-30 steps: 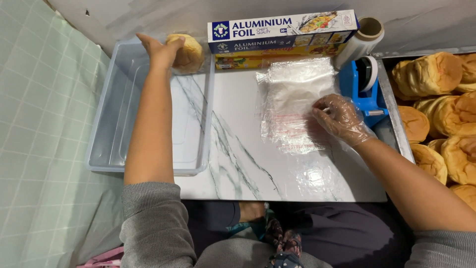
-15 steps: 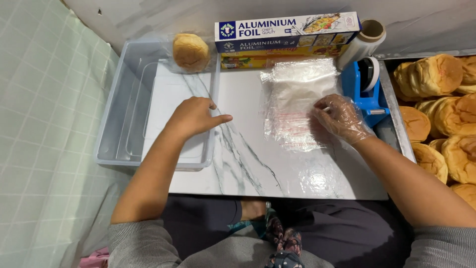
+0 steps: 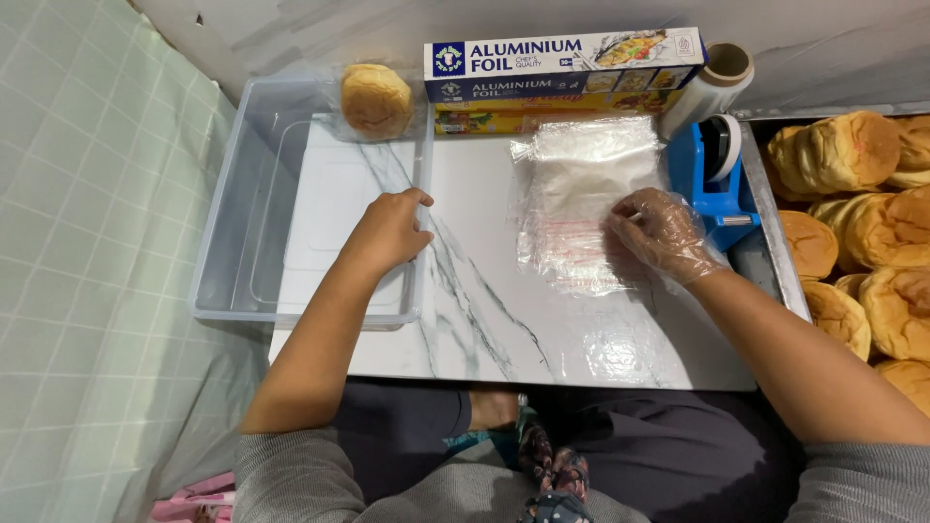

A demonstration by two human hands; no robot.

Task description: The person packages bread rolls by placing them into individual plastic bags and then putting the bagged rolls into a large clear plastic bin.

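The left hand (image 3: 392, 230) is bare and lies over the right rim of a clear plastic tub (image 3: 225, 232), at the place where the tub meets the marble-patterned surface (image 3: 484, 310). Its fingers are curled loosely together and they hold nothing; the fingertips touch or almost touch the rim. In the far right corner of the tub lies one round bun (image 3: 376, 99), wrapped in a clear bag.

The right hand (image 3: 663, 232) wears a thin clear glove. It rests on the right edge of a stack of clear plastic bags (image 3: 581, 199), which lies flat on the surface, just left of a blue tape dispenser (image 3: 715, 174). The fingers are bent and close together and press on the top bag near its red strip; I cannot tell if they pinch it or only touch it.

Behind the bags stands a long foil box (image 3: 567, 66), with a roll of clear film (image 3: 707, 89) leaning beside its right end. On the far right, many golden buns (image 3: 852, 223) fill a tray, well apart from the single bun in the tub.
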